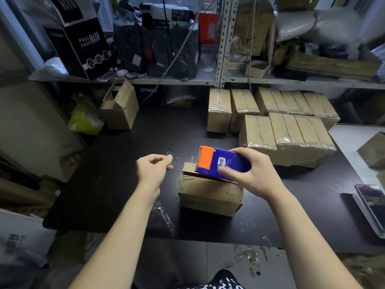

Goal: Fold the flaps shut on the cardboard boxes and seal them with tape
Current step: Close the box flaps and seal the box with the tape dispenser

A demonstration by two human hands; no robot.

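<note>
Plainly the weak spot is the thin strip of clear tape (168,152), barely visible, which the left hand (155,166) seems to pinch by its free end between curled thumb and forefinger. The right hand (251,173) wraps its fingers round the blue plastic tape dispenser with an orange front (218,161), held just above the small brown cardboard box (208,192) in the middle of the dark worktop (116,174). Neither hand presses on the box, and its far flap looks slightly lifted. If the tape goes down now, it could seal a gap, or drag the light box along the worktop. A slack strip could also fold back and stick to itself or to the fingers, and land crooked across the seam.
</note>
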